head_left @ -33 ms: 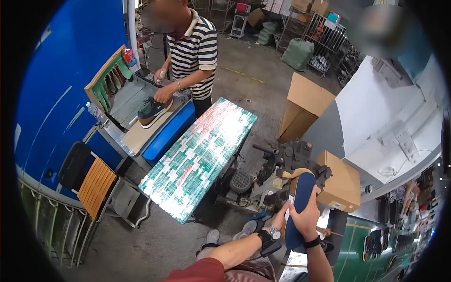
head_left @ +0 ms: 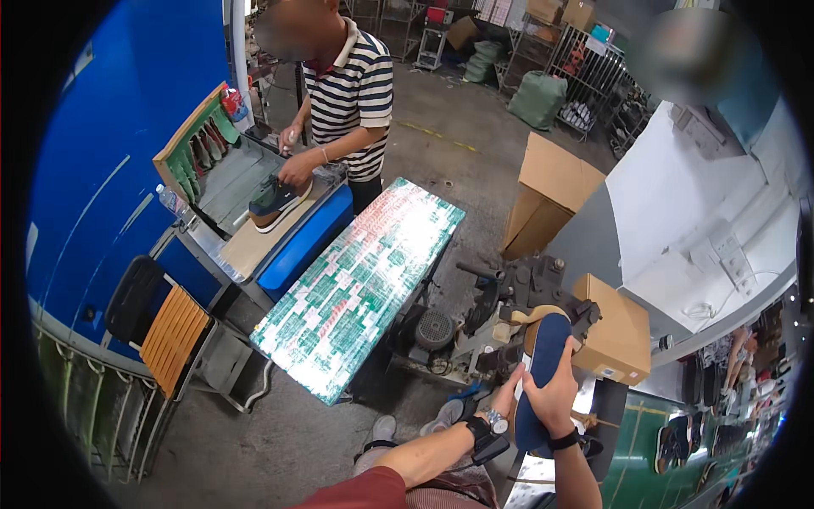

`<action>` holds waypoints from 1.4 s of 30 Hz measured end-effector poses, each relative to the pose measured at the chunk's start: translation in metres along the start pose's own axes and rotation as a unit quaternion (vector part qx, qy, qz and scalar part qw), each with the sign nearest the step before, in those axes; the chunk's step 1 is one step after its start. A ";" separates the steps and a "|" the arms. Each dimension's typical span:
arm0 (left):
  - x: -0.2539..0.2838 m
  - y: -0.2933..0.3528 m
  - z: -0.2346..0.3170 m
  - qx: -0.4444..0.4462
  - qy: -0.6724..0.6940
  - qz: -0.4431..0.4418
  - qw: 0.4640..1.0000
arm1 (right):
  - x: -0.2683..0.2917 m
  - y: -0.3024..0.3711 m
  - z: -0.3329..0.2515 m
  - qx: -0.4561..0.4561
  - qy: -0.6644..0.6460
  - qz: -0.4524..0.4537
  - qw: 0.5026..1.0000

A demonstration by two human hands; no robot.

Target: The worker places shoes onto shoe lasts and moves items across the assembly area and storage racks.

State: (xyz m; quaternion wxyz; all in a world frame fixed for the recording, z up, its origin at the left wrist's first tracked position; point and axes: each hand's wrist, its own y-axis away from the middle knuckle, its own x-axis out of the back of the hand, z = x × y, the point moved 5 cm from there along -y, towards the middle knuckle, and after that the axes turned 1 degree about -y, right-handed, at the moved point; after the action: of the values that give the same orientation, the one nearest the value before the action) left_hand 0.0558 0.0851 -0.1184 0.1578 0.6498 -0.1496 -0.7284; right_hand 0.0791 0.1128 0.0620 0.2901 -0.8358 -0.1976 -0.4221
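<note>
At the lower right, a shoe (head_left: 551, 337) with a long navy-blue surface is tilted lengthwise in front of me, its blue face toward me. My right hand (head_left: 554, 397) wraps its right side, thumb lying across the blue face. On the opposite side my left hand (head_left: 509, 392) grips the shoe's edge, some of its fingers hidden. The shoe's far end is beside a tan curved band (head_left: 527, 313) on a dark metal machine (head_left: 543, 280); whether they touch I cannot tell.
A motor (head_left: 434, 329) sits below the machine. Cardboard boxes (head_left: 612, 327) stand behind it. Left of it is a green-and-white patterned table (head_left: 356, 293). A co-worker (head_left: 349, 93) handles another shoe (head_left: 275, 204) at a bench. Shoes (head_left: 674, 441) lie on a green surface (head_left: 636, 458) at right.
</note>
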 end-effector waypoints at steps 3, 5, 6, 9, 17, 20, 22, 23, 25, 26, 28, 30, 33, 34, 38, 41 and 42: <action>0.007 -0.002 -0.004 0.034 -0.009 -0.012 0.999 | 0.007 0.002 -0.009 -0.005 -0.004 -0.001 1.000; -0.005 0.002 -0.006 0.062 -0.010 -0.045 0.997 | 0.015 0.006 -0.013 -0.004 0.004 0.019 1.000; -0.016 0.016 -0.003 0.064 -0.031 -0.004 0.997 | 0.022 0.009 -0.013 0.001 0.015 0.033 0.999; 0.020 -0.013 -0.021 0.010 -0.063 0.040 0.997 | 0.025 0.020 -0.011 0.043 0.045 0.071 0.996; 0.018 0.110 0.048 0.034 -0.219 -0.044 0.974 | 0.011 0.104 0.035 -0.204 -0.437 0.022 0.876; 0.058 0.124 0.086 0.068 -0.282 -0.140 0.947 | -0.019 0.101 0.046 -0.347 -0.622 -0.015 0.701; 0.147 0.119 0.119 0.142 -0.196 0.042 0.969 | -0.070 0.086 0.052 -0.371 -0.746 -0.122 0.540; 0.117 0.142 0.115 0.150 -0.258 0.064 0.952 | -0.073 0.071 0.042 -0.326 -0.802 -0.113 0.487; 0.070 0.180 0.110 0.146 -0.327 0.099 0.928 | -0.092 0.045 0.026 -0.273 -0.828 -0.114 0.476; 0.060 0.182 0.109 0.129 -0.346 0.114 0.922 | -0.109 0.036 0.031 -0.270 -0.802 -0.111 0.522; 0.050 0.184 0.112 0.096 -0.379 0.147 0.909 | -0.123 0.036 0.021 -0.301 -0.793 -0.060 0.526; 0.044 0.186 0.119 0.063 -0.409 0.180 0.892 | -0.097 0.042 0.010 -0.258 -0.810 -0.056 0.524; 0.040 0.199 0.107 0.031 -0.452 0.232 0.861 | -0.040 0.070 0.036 -0.187 -0.784 -0.066 0.588; 0.035 0.205 0.101 0.020 -0.467 0.246 0.849 | -0.015 0.084 0.050 -0.159 -0.755 -0.041 0.635; 0.005 0.178 0.061 -0.077 -0.505 0.184 0.840 | 0.066 0.172 0.140 -0.166 -0.443 0.107 0.875; -0.025 0.113 -0.017 -0.089 -0.547 0.041 0.831 | 0.121 0.273 0.198 -0.309 -0.270 0.195 0.891; -0.039 0.093 -0.046 -0.102 -0.626 -0.025 0.773 | 0.136 0.308 0.214 -0.365 -0.217 0.209 0.881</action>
State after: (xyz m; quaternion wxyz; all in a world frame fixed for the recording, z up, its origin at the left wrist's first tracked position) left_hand 0.1092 0.0170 -0.0493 0.0769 0.0336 -0.1238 -0.9888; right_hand 0.4598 0.0314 -0.0262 -0.0046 -0.9751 0.0918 -0.2020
